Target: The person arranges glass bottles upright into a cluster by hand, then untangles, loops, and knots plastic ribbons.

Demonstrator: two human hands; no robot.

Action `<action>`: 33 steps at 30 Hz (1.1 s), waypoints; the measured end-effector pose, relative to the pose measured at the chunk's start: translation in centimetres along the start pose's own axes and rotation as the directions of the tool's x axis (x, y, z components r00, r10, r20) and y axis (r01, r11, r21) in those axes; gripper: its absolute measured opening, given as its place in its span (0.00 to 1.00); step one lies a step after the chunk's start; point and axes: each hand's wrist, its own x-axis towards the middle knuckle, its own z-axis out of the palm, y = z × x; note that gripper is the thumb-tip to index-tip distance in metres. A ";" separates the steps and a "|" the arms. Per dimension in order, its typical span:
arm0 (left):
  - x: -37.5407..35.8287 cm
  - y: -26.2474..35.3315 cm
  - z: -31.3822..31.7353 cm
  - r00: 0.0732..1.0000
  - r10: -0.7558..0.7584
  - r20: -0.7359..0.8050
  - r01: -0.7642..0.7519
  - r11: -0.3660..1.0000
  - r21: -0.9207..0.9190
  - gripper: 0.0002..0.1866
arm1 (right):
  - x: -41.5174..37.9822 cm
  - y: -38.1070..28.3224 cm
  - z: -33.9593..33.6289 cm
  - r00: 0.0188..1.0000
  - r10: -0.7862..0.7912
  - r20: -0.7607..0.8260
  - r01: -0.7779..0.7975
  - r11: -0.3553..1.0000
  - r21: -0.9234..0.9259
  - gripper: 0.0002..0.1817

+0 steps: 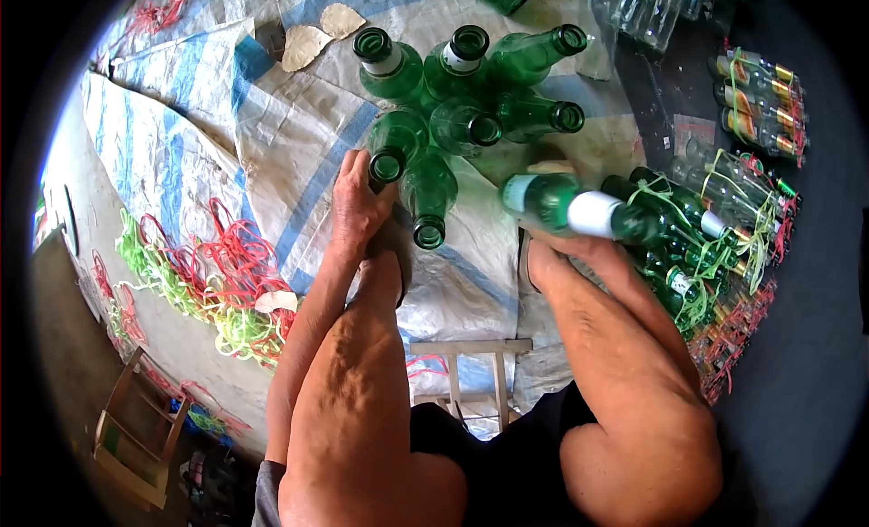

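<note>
Several green glass bottles (430, 187) stand close together on the striped plastic sheet. My left hand (359, 201) is at the left of this group, its fingers bent against the neck of the front left bottle (398, 133). At the right, a green bottle with white labels (543, 196) lies tilted and blurred over my right hand (579, 246). That hand is under the bottle, and its fingers are mostly hidden behind it.
Red and green plastic strings (240, 273) lie in a heap at the left. Tied bundles of bottles (706, 242) are at the right. A wooden stool (140, 427) is at the lower left, and the striped sheet (299, 138) covers the floor.
</note>
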 end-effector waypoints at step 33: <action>-0.3 -2.1 0.9 1.000 0.028 -0.004 -0.028 1.000 0.011 0.17 | 4.3 2.2 5.6 0.998 -0.050 -0.030 0.045 0.989 -0.143 0.25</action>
